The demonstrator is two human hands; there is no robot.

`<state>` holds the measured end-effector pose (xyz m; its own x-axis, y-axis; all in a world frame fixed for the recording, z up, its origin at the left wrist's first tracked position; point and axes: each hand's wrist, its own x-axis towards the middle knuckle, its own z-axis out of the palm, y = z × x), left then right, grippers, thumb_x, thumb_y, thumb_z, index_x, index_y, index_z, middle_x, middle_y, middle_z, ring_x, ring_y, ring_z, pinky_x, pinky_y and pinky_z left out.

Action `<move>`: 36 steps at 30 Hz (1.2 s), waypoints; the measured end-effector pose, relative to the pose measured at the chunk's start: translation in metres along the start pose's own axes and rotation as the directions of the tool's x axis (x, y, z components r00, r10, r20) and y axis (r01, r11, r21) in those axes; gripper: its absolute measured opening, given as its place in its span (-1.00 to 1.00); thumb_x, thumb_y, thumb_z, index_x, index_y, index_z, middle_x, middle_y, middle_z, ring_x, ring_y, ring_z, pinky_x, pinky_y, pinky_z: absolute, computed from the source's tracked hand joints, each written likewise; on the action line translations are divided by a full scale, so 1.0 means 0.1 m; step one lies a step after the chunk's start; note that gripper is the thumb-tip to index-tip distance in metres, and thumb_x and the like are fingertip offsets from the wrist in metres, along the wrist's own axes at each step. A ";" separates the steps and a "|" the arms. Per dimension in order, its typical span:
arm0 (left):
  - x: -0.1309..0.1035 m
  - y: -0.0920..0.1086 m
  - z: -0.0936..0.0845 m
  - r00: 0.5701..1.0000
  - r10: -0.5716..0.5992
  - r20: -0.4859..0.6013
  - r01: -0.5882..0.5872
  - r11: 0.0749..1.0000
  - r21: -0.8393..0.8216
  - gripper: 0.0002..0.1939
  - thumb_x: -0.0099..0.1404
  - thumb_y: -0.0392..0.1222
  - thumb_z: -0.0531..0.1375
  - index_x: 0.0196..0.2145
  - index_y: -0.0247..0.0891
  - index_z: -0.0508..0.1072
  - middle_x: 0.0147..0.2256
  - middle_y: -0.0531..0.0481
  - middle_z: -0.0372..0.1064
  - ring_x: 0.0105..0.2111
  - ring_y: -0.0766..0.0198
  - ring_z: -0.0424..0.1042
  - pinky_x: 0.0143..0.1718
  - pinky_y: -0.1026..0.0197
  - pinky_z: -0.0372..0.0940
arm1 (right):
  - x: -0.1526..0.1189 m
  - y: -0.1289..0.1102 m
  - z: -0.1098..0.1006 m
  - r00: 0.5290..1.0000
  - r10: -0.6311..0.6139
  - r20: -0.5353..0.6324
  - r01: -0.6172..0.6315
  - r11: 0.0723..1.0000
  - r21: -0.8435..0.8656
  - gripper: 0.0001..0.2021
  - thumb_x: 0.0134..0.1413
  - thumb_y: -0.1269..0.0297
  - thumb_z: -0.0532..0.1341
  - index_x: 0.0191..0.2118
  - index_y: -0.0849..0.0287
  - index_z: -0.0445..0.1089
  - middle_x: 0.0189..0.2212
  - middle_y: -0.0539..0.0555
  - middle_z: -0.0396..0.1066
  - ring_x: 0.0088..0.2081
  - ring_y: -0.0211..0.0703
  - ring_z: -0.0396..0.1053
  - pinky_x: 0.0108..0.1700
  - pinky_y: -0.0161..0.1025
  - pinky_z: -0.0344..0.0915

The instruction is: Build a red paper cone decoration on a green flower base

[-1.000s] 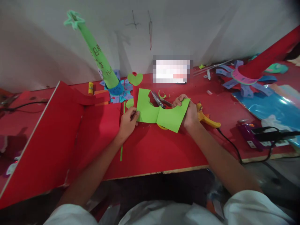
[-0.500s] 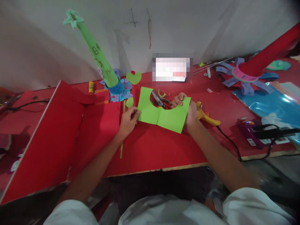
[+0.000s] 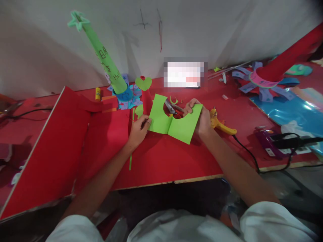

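A sheet of green paper (image 3: 159,116), creased down its middle and with a rounded piece cut from its top edge, is held up over the red table. My left hand (image 3: 139,129) pinches its left edge. At the right side my right hand (image 3: 199,116) grips the sheet, fingers curled over the top edge and the rest behind it. Through the cut-out I see part of a metal tool (image 3: 169,107), its kind unclear. Behind the sheet's left side stands a red paper roll (image 3: 146,99) with a green heart (image 3: 143,84) on top.
A yellow glue gun (image 3: 223,127) lies right of my right hand, its cord running to a purple power strip (image 3: 270,143). A tall green paper tube (image 3: 107,62) and a glue stick (image 3: 98,94) stand at back left. A red folding board (image 3: 50,148) rises at left.
My right hand has moved slightly left, folding the green paper a little more along its crease. My left hand stays nearly in place.
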<state>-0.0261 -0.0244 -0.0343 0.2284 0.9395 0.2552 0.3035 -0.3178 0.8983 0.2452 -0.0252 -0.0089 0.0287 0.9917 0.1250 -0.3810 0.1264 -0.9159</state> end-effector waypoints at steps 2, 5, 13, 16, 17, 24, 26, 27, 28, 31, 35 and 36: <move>0.00 0.00 0.01 1.000 0.014 0.006 -0.014 1.000 -0.005 -0.68 0.47 0.10 0.17 -0.29 -0.20 0.38 -0.53 0.18 0.12 -0.62 0.45 0.16 -0.58 0.33 0.10 | -0.03 0.02 0.04 0.999 -0.034 0.021 0.035 0.998 -0.054 -0.71 0.19 -0.07 0.25 -0.34 -0.03 0.23 -0.50 -0.04 0.24 -0.50 -0.14 0.19 -0.48 -0.18 0.20; 0.00 0.01 0.02 0.999 0.027 0.025 -0.027 1.000 -0.013 -0.67 0.47 0.11 0.17 -0.29 -0.20 0.38 -0.56 0.20 0.11 -0.65 0.45 0.18 -0.60 0.33 0.08 | -0.05 0.09 0.10 0.991 -0.106 0.082 0.118 0.981 -0.156 -0.61 0.14 -0.19 0.32 -0.08 -0.09 0.32 -0.24 0.01 0.47 -0.41 -0.16 0.32 -0.44 -0.19 0.28; -0.04 0.08 0.06 0.999 -0.032 0.034 0.036 0.991 -0.126 -0.60 0.42 0.20 0.22 -0.29 -0.20 0.37 -0.55 0.20 0.17 -0.68 0.48 0.21 -0.67 0.38 0.14 | -0.01 0.35 0.13 0.951 -0.198 0.237 0.279 0.882 -0.381 -0.39 0.17 -0.13 0.35 0.24 -0.04 0.27 0.14 0.17 0.44 0.02 -0.02 0.47 0.03 -0.06 0.46; -0.04 0.08 0.07 0.996 -0.088 0.035 0.093 0.972 -0.217 -0.58 0.37 0.24 0.26 -0.30 -0.20 0.36 -0.54 0.20 0.17 -0.69 0.48 0.19 -0.71 0.38 0.16 | 0.01 0.35 0.10 0.962 -0.126 0.243 0.193 0.943 -0.272 -0.50 0.25 -0.16 0.25 0.18 -0.04 0.31 0.06 0.17 0.54 0.04 0.00 0.52 0.08 0.00 0.46; -0.03 0.08 0.08 0.994 -0.110 0.026 0.113 0.963 -0.245 -0.57 0.35 0.24 0.27 -0.30 -0.20 0.35 -0.54 0.21 0.17 -0.69 0.48 0.18 -0.72 0.38 0.17 | 0.02 0.35 0.08 0.964 -0.100 0.246 0.160 0.958 -0.237 -0.50 0.20 -0.15 0.29 0.15 -0.04 0.33 0.04 0.16 0.56 0.03 0.01 0.54 0.08 0.00 0.46; 0.00 0.03 0.05 0.968 -0.220 -0.121 0.174 0.936 -0.307 -0.58 0.30 0.22 0.32 -0.28 -0.19 0.38 -0.51 0.19 0.16 -0.67 0.48 0.14 -0.74 0.41 0.21 | 0.00 0.32 0.13 0.983 0.087 0.160 -0.065 0.989 -0.134 -0.48 0.00 0.01 0.45 0.08 -0.05 0.40 0.06 0.11 0.57 0.02 0.02 0.54 0.08 0.00 0.47; 0.00 0.03 0.05 0.971 -0.196 -0.133 0.154 0.949 -0.275 -0.58 0.30 0.22 0.31 -0.27 -0.19 0.39 -0.50 0.18 0.16 -0.64 0.46 0.16 -0.73 0.40 0.23 | -0.02 0.29 0.18 0.976 0.124 0.179 -0.102 0.987 -0.128 -0.50 0.10 -0.03 0.39 0.14 -0.07 0.39 0.13 0.10 0.53 0.12 0.04 0.49 0.16 0.05 0.44; 0.00 0.03 0.05 0.975 -0.178 -0.130 0.141 0.957 -0.253 -0.59 0.31 0.22 0.30 -0.27 -0.19 0.39 -0.50 0.18 0.15 -0.63 0.44 0.17 -0.72 0.40 0.24 | -0.04 0.27 0.20 0.969 0.130 0.208 -0.105 0.986 -0.128 -0.48 0.15 -0.07 0.36 0.18 -0.09 0.37 0.17 0.10 0.50 0.16 0.05 0.46 0.19 0.07 0.42; 0.00 0.03 0.05 0.981 -0.156 -0.116 0.127 0.965 -0.229 -0.60 0.33 0.22 0.29 -0.27 -0.19 0.39 -0.50 0.18 0.14 -0.63 0.44 0.17 -0.72 0.39 0.23 | -0.06 0.26 0.21 0.959 0.133 0.249 -0.101 0.985 -0.137 -0.43 0.16 -0.09 0.36 0.23 -0.10 0.33 0.22 0.11 0.46 0.21 0.06 0.43 0.21 0.09 0.41; -0.03 0.05 0.07 0.997 -0.067 -0.048 0.059 0.986 -0.153 -0.64 0.38 0.17 0.25 -0.27 -0.20 0.40 -0.51 0.16 0.18 -0.61 0.43 0.21 -0.66 0.38 0.23 | -0.11 0.24 0.22 0.940 0.109 0.323 -0.031 0.971 -0.239 -0.18 0.01 -0.06 0.48 0.36 -0.11 0.20 0.30 0.15 0.36 0.26 0.11 0.37 0.23 0.09 0.40; -0.08 0.09 0.10 0.994 -0.027 0.103 0.037 0.995 -0.095 -0.62 0.44 0.18 0.20 -0.23 -0.22 0.44 -0.45 0.08 0.36 -0.51 0.39 0.39 -0.53 0.38 0.31 | -0.10 0.31 0.18 0.969 0.021 0.246 0.082 0.914 -0.397 -0.20 0.00 -0.09 0.48 0.31 -0.01 0.22 -0.02 0.15 0.51 0.00 0.08 0.50 0.06 0.05 0.45; -0.10 0.10 0.10 0.990 -0.053 0.130 0.067 0.992 -0.106 -0.59 0.47 0.21 0.14 -0.21 -0.22 0.45 -0.45 0.08 0.36 -0.52 0.39 0.41 -0.54 0.38 0.31 | -0.09 0.33 0.17 0.972 0.000 0.233 0.102 0.899 -0.425 -0.24 0.02 -0.11 0.46 0.27 0.02 0.25 -0.11 0.12 0.51 -0.08 0.04 0.51 0.01 0.03 0.46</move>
<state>-0.0158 -0.0382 -0.0313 0.3308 0.9303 0.1586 0.2181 -0.2388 0.9463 0.2166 -0.0304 -0.0341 -0.1873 0.9594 0.2107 0.0533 0.2241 -0.9731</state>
